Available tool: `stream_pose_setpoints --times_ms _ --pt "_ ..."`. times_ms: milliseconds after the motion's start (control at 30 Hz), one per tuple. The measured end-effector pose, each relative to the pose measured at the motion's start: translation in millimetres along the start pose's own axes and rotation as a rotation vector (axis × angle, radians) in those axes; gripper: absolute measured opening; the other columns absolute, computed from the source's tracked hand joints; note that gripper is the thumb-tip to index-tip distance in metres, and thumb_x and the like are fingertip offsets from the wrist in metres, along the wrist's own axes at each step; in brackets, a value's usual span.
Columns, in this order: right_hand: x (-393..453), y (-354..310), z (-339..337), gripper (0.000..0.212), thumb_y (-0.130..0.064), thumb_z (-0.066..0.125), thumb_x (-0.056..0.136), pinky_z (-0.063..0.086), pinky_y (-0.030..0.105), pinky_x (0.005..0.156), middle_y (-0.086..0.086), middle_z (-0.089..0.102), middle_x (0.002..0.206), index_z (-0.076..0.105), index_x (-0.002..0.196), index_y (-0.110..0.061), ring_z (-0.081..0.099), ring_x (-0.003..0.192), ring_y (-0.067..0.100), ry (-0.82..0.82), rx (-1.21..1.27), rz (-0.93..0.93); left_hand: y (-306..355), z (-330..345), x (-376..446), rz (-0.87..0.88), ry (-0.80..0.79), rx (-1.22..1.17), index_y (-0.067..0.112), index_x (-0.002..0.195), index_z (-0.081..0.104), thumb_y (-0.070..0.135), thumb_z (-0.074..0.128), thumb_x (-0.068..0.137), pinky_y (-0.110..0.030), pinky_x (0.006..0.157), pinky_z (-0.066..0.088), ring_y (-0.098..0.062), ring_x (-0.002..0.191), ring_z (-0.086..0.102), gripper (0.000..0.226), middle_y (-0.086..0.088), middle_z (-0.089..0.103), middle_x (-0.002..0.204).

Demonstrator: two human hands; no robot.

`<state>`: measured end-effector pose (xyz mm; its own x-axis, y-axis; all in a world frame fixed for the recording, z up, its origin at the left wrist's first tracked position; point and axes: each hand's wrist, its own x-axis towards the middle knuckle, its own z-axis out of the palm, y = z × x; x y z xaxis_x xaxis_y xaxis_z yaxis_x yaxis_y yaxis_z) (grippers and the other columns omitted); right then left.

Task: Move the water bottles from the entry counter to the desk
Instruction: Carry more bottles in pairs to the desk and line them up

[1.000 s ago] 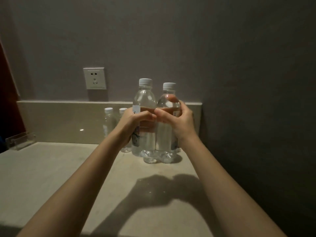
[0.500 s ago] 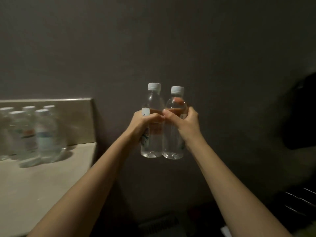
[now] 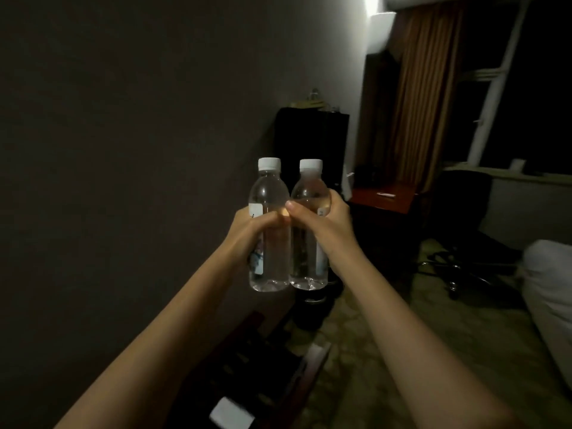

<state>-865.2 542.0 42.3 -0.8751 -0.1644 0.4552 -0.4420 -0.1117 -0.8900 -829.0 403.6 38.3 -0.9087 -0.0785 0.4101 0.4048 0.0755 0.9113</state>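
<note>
Carry step. Left hand [image 3: 247,233] gripped the left bottle [image 3: 268,224]; right hand [image 3: 328,224] gripped the right bottle [image 3: 309,230]. Both upright, touching, in mid-air. Next: likely reach the red worktop [image 3: 383,198] and set both down.

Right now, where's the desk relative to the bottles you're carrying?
In the head view the reddish desk stands ahead and right of the two bottles, below the brown curtain, with a dark office chair at its right.
</note>
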Motion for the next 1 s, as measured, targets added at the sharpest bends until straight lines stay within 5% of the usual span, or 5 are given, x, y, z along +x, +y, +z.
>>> stream_pose_setpoints --times_ms 200,400,567,833,1000 --pt "87.8 42.0 -140.1 0.055 -0.023 0.075 0.074 0.051 0.033 0.089 -0.002 0.06 0.114 0.048 0.121 -0.024 0.059 0.107 0.014 0.147 -0.093 -0.019 -57.6 130.3 124.3 0.016 -0.166 -0.097 0.016 0.09 0.067 0.021 0.066 0.074 -0.02 0.06 0.052 -0.007 0.075 0.069 0.016 0.003 0.071 0.08" --pt "174.7 80.9 -270.5 0.044 -0.011 0.075 0.075 0.051 0.01 0.061 -0.013 0.059 0.096 0.047 0.1 -0.034 0.063 0.078 -0.011 0.262 -0.124 -0.008 -108.7 253.1 242.6 -0.018 -0.273 -0.19 0.025 0.077 0.073 0.01 0.064 0.079 -0.019 0.058 0.055 -0.011 0.075 0.071 0.017 0.004 0.075 0.078" --pt "239.2 116.0 -381.8 0.048 -0.012 0.074 0.074 0.052 0.025 0.082 -0.009 0.058 0.1 0.046 0.11 -0.026 0.058 0.094 0.004 0.336 -0.162 -0.015 -151.6 361.2 333.0 -0.055 -0.369 -0.223 0.017 0.092 0.068 0.012 0.065 0.078 -0.017 0.059 0.054 -0.01 0.078 0.071 0.016 0.004 0.075 0.082" --pt "352.3 178.3 -582.2 0.05 -0.012 0.07 0.079 0.053 0.019 0.074 -0.005 0.058 0.105 0.044 0.121 -0.02 0.058 0.098 0.007 0.328 -0.181 0.006 -216.3 551.4 471.3 -0.083 -0.403 -0.235 0.013 0.102 0.063 0.013 0.064 0.079 -0.039 0.087 0.052 -0.024 0.099 0.065 0.023 -0.01 0.068 0.106" --pt "436.5 213.1 -685.0 0.045 -0.009 0.07 0.079 0.053 0.027 0.082 -0.005 0.06 0.099 0.043 0.113 -0.022 0.06 0.093 0.007 0.349 -0.188 -0.011 -250.8 645.8 569.0 -0.137 -0.426 -0.212 0.004 0.11 0.06 0.013 0.063 0.079 -0.031 0.077 0.052 -0.023 0.097 0.065 0.032 -0.01 0.067 0.105"
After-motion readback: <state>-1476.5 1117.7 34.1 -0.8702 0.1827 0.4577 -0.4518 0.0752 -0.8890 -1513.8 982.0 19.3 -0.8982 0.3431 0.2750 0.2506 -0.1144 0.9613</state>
